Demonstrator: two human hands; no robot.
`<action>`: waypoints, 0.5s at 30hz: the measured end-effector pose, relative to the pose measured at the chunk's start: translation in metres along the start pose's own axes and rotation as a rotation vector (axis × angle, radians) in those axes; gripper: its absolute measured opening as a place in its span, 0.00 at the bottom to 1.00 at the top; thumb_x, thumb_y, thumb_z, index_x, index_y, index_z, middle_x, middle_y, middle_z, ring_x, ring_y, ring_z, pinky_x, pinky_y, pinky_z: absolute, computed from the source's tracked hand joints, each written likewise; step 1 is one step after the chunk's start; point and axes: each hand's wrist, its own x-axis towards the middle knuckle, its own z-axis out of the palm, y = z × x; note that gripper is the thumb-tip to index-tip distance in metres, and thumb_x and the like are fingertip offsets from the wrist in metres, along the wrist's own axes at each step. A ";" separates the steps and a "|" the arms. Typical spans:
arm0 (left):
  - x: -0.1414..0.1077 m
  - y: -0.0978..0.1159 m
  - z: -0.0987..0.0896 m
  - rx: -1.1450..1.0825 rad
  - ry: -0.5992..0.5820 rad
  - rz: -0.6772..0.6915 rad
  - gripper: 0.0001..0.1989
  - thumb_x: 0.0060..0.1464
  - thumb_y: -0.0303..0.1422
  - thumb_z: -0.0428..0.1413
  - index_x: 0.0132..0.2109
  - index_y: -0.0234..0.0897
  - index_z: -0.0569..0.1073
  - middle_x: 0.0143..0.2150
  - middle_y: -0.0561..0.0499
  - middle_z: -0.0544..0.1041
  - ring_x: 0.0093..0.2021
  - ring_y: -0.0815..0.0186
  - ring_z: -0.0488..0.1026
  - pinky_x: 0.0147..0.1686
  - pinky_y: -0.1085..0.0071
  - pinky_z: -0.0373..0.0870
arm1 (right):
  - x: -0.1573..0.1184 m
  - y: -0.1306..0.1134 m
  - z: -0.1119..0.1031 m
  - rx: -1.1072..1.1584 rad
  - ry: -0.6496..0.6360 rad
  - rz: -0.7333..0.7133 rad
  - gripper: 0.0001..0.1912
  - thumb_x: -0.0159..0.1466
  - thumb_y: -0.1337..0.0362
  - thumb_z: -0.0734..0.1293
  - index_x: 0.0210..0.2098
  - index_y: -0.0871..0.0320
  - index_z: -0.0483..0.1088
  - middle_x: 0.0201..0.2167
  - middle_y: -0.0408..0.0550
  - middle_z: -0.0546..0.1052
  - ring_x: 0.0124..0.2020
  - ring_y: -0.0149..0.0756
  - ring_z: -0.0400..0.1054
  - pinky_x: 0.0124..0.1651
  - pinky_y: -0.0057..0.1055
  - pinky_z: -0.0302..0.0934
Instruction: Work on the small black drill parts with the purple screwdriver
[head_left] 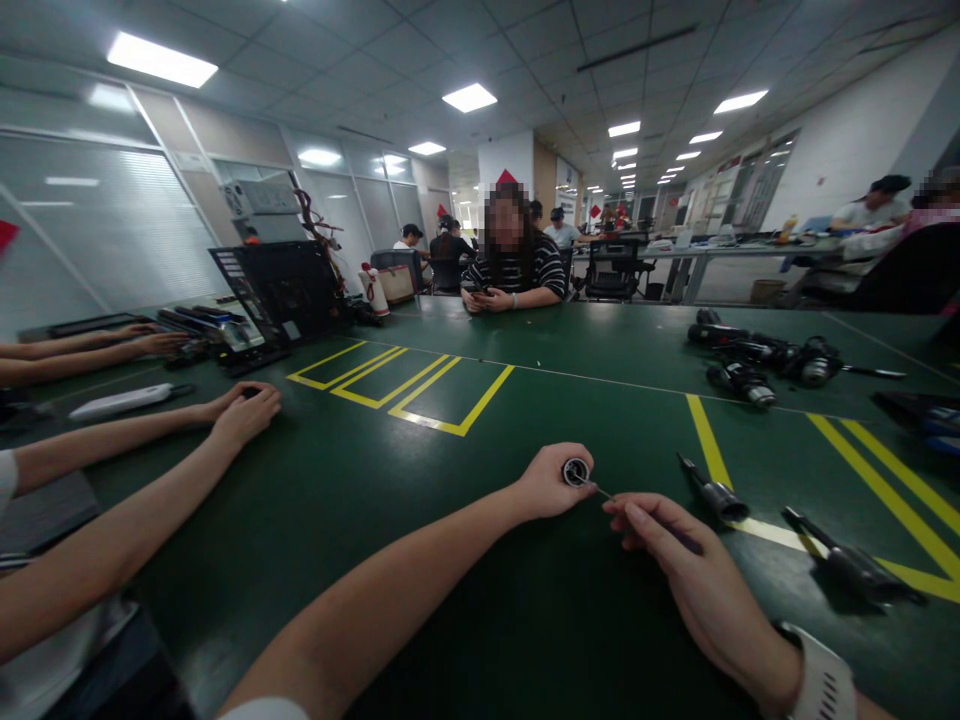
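Observation:
My left hand (551, 482) is wrapped round a small dark cylinder (575, 472), whose round, silver-rimmed end faces me. Between thumb and fingertips my right hand (671, 550) pinches a thin metal rod (602, 491). The rod slants up to the left, and its far end reaches the cylinder's open end; how deep it goes I cannot tell. Beside my right hand lies a dark housing part with a narrow pointed end (716, 493). A similar dark part (859, 565) rests farther right on the green table (450, 560).
Several black tool-like devices (757, 358) lie at the back right. Yellow tape (469, 415) marks the tabletop. Co-workers' arms (172, 440) reach in from the left, near a white power strip (120, 402) and a black panel (281, 290). A person (517, 255) sits across the table.

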 end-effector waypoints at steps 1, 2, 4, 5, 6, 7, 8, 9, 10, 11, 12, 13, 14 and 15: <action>0.000 0.000 0.000 0.028 0.003 0.009 0.08 0.45 0.28 0.60 0.29 0.33 0.66 0.27 0.56 0.65 0.29 0.71 0.64 0.31 0.75 0.62 | 0.000 0.001 0.000 -0.008 0.007 -0.004 0.15 0.57 0.51 0.67 0.37 0.54 0.75 0.37 0.47 0.76 0.39 0.41 0.67 0.41 0.37 0.61; 0.000 0.000 0.000 0.066 0.006 0.016 0.08 0.45 0.28 0.59 0.29 0.34 0.66 0.28 0.55 0.66 0.30 0.71 0.64 0.31 0.75 0.62 | 0.000 0.001 0.001 -0.018 0.018 -0.008 0.15 0.57 0.51 0.67 0.37 0.54 0.75 0.36 0.47 0.76 0.39 0.42 0.67 0.41 0.37 0.61; -0.001 0.000 0.001 0.162 -0.001 0.026 0.06 0.46 0.28 0.58 0.30 0.34 0.66 0.28 0.55 0.67 0.30 0.70 0.64 0.33 0.74 0.62 | -0.001 0.001 0.001 -0.042 0.035 -0.016 0.16 0.56 0.50 0.67 0.36 0.54 0.75 0.35 0.47 0.76 0.37 0.42 0.68 0.40 0.38 0.61; -0.002 0.001 0.001 0.211 -0.015 0.031 0.06 0.46 0.28 0.58 0.30 0.34 0.67 0.29 0.55 0.67 0.31 0.70 0.65 0.34 0.73 0.62 | -0.001 0.001 0.001 -0.052 0.041 -0.018 0.16 0.55 0.50 0.68 0.36 0.54 0.75 0.34 0.47 0.76 0.37 0.42 0.68 0.39 0.37 0.62; -0.002 0.001 0.001 0.250 -0.033 0.038 0.05 0.46 0.28 0.57 0.30 0.34 0.67 0.29 0.55 0.68 0.31 0.70 0.65 0.36 0.72 0.62 | -0.001 0.001 0.001 -0.059 0.041 -0.015 0.16 0.55 0.50 0.68 0.36 0.54 0.75 0.33 0.47 0.76 0.36 0.42 0.68 0.39 0.37 0.62; -0.002 0.002 0.000 0.274 -0.050 0.046 0.05 0.47 0.28 0.57 0.31 0.34 0.67 0.29 0.55 0.68 0.31 0.70 0.65 0.37 0.71 0.62 | -0.001 0.001 0.001 -0.060 0.035 -0.007 0.16 0.55 0.50 0.67 0.36 0.54 0.75 0.33 0.47 0.76 0.36 0.41 0.68 0.39 0.37 0.62; -0.002 0.002 0.000 0.277 -0.062 0.052 0.05 0.47 0.28 0.57 0.31 0.34 0.67 0.29 0.55 0.68 0.32 0.70 0.65 0.37 0.71 0.62 | -0.001 0.001 0.000 -0.055 0.028 0.001 0.16 0.56 0.50 0.67 0.37 0.54 0.75 0.34 0.46 0.76 0.36 0.41 0.68 0.39 0.36 0.62; -0.002 0.002 0.000 0.257 -0.065 0.052 0.05 0.46 0.28 0.57 0.30 0.34 0.67 0.29 0.55 0.68 0.31 0.70 0.65 0.37 0.71 0.62 | -0.001 0.000 0.000 -0.044 0.017 0.010 0.16 0.56 0.50 0.67 0.37 0.54 0.75 0.34 0.46 0.76 0.37 0.41 0.68 0.39 0.36 0.62; -0.002 0.002 0.000 0.218 -0.061 0.049 0.05 0.46 0.27 0.58 0.30 0.34 0.67 0.29 0.55 0.67 0.31 0.70 0.65 0.36 0.72 0.62 | -0.001 0.000 -0.001 -0.030 0.005 0.022 0.16 0.57 0.51 0.66 0.38 0.53 0.75 0.35 0.46 0.76 0.37 0.41 0.68 0.39 0.36 0.62; -0.002 0.002 0.000 0.166 -0.051 0.043 0.06 0.45 0.27 0.58 0.29 0.34 0.67 0.28 0.55 0.67 0.31 0.70 0.65 0.34 0.73 0.62 | 0.000 0.000 -0.002 -0.011 -0.006 0.033 0.15 0.57 0.51 0.66 0.38 0.53 0.75 0.35 0.46 0.76 0.37 0.41 0.68 0.39 0.36 0.62; -0.001 0.001 0.000 0.108 -0.037 0.036 0.07 0.44 0.27 0.59 0.29 0.34 0.66 0.27 0.55 0.66 0.30 0.70 0.64 0.32 0.74 0.62 | 0.000 0.000 -0.002 0.008 -0.014 0.044 0.15 0.58 0.51 0.66 0.38 0.53 0.75 0.35 0.46 0.76 0.38 0.41 0.68 0.39 0.36 0.62; -0.001 0.001 0.001 0.052 -0.025 0.031 0.08 0.44 0.27 0.59 0.29 0.34 0.66 0.27 0.55 0.66 0.29 0.71 0.64 0.31 0.75 0.61 | 0.001 0.000 -0.002 0.026 -0.019 0.050 0.15 0.58 0.51 0.66 0.37 0.53 0.75 0.36 0.46 0.76 0.38 0.41 0.68 0.39 0.35 0.62; -0.001 0.000 0.001 -0.001 -0.016 0.028 0.08 0.43 0.27 0.60 0.28 0.34 0.66 0.27 0.56 0.66 0.29 0.71 0.63 0.30 0.75 0.61 | 0.001 0.000 -0.003 0.039 -0.021 0.054 0.14 0.57 0.52 0.66 0.37 0.53 0.76 0.36 0.46 0.76 0.38 0.40 0.68 0.39 0.35 0.62; -0.001 0.000 0.001 -0.050 -0.006 0.028 0.09 0.43 0.28 0.60 0.28 0.33 0.65 0.26 0.56 0.65 0.28 0.72 0.63 0.30 0.75 0.61 | 0.001 0.000 -0.003 0.048 -0.023 0.055 0.14 0.57 0.52 0.67 0.36 0.53 0.76 0.37 0.46 0.76 0.38 0.40 0.67 0.39 0.35 0.61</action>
